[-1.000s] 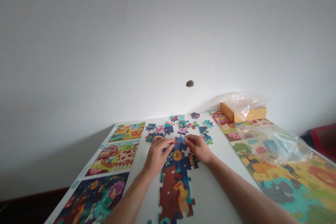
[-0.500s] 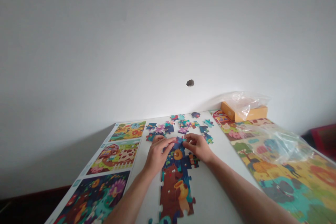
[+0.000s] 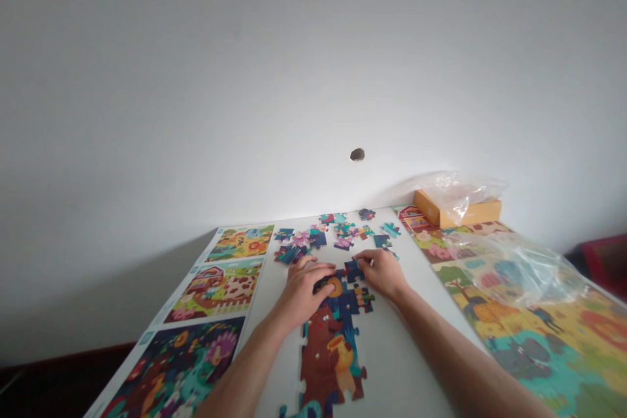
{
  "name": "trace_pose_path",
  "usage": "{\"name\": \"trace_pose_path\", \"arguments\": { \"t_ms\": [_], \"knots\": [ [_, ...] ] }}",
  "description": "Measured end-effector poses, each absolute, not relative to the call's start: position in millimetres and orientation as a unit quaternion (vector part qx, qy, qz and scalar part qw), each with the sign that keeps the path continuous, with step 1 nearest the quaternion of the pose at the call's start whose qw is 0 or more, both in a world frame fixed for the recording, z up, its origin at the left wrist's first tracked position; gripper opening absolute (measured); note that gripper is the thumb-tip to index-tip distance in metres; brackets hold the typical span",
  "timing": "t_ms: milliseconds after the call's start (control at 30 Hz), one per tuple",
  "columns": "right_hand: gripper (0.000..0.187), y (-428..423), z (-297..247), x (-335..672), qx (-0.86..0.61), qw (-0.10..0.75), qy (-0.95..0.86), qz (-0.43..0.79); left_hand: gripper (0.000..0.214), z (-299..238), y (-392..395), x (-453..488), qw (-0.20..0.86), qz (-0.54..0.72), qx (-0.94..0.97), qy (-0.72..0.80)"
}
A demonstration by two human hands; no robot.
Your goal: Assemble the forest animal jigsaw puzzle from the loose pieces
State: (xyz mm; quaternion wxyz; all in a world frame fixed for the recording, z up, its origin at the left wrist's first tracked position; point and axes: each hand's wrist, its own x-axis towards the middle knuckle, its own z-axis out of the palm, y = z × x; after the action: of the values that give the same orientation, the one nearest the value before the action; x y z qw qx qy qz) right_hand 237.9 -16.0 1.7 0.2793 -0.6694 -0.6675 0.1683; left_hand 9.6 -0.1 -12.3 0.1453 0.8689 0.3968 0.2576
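A partly joined jigsaw puzzle point(image 3: 321, 359) with a brown bear and a yellow honey pot runs up the middle of the white table. My left hand point(image 3: 307, 289) lies over its far left end, fingers stretched out and pressing near the round orange shape. At the far right corner, my right hand point(image 3: 385, 272) pinches a dark blue puzzle piece point(image 3: 353, 270) between thumb and fingers. That piece is beside the joined part; whether it is locked in I cannot tell. Just below it, a multicoloured piece point(image 3: 363, 298) adjoins the puzzle's right edge.
Several loose pieces point(image 3: 344, 230) lie beyond my hands, near the wall. At left is a sheet with printed pictures point(image 3: 223, 287). Along the right side lies another animal puzzle point(image 3: 543, 346), partly under a clear plastic bag point(image 3: 529, 271). A yellow box point(image 3: 470, 212) stands behind it.
My right hand has moved slightly right and now pinches a dark blue piece at the corner. My left hand has flattened and come down over the puzzle's far end.
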Motion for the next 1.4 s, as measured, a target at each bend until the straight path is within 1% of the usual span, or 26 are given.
{"name": "trace_pose_path", "arguments": {
  "t_ms": [333,533,833,1000,1133,1233,1400],
  "knots": [
    [0.027,-16,5,237,-0.699,0.227,-0.66,0.156,0.024,-11,1,10,0.143,0.255,0.869,0.398],
    [0.029,-19,8,237,-0.694,0.242,-0.658,0.163,0.023,-11,1,11,0.142,0.248,0.87,0.402],
    [0.021,-21,12,237,-0.69,0.225,-0.67,0.157,0.022,-9,-1,11,0.134,0.234,0.876,0.401],
    [0.019,-20,10,237,-0.685,0.244,-0.664,0.176,0.025,-9,0,11,0.126,0.221,0.885,0.39],
    [0.019,-17,5,238,-0.691,0.28,-0.638,0.191,0.024,-8,0,11,0.126,0.222,0.886,0.387],
    [0.018,-14,3,241,-0.724,0.303,-0.594,0.177,0.024,-9,-1,11,0.131,0.229,0.885,0.384],
    [0.019,-11,0,245,-0.752,0.313,-0.559,0.154,0.022,-10,0,11,0.13,0.25,0.879,0.385]
  ]
}}
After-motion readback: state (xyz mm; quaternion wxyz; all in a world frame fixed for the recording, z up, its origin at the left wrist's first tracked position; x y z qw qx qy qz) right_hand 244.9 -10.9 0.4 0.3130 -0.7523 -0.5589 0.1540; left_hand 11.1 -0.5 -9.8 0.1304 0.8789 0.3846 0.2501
